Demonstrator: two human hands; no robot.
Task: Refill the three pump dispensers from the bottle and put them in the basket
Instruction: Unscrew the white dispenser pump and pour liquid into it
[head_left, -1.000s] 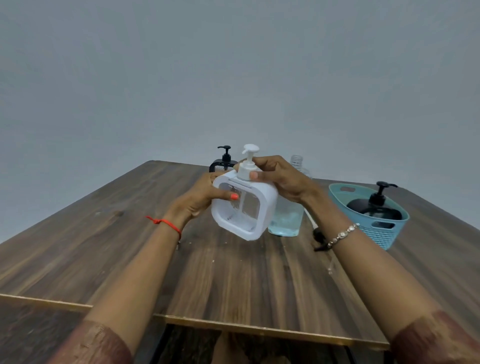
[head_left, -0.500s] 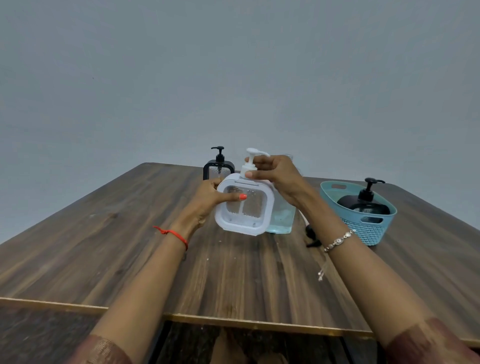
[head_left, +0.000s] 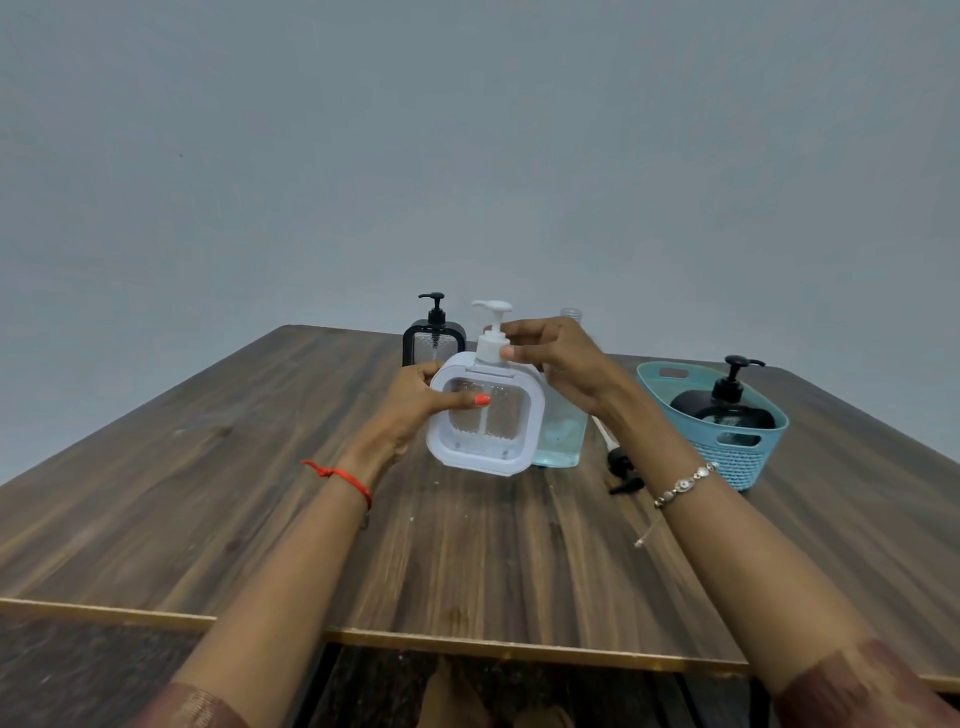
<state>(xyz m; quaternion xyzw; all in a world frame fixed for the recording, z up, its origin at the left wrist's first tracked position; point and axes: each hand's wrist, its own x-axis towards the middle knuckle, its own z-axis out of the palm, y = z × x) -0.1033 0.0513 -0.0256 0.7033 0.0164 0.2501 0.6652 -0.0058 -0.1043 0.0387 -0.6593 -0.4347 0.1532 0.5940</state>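
Observation:
A white square pump dispenser (head_left: 485, 447) with a clear window is held upright just above the table. My left hand (head_left: 415, 405) grips its left side, thumb across the window. My right hand (head_left: 556, 358) pinches the white pump collar at its top. Behind it stands the clear refill bottle (head_left: 561, 436) with pale blue liquid, its neck uncapped. A black-framed dispenser (head_left: 434, 340) stands at the back. Another black dispenser (head_left: 727, 408) sits inside the teal basket (head_left: 737, 457) on the right.
A loose black pump head with a white tube (head_left: 621, 467) lies on the wooden table (head_left: 208, 493) between the bottle and the basket. The table's near edge runs across the bottom; a grey wall is behind.
The white dispenser has come upright from its tilt, and its pump spout has swung from right to left under my right hand's fingers.

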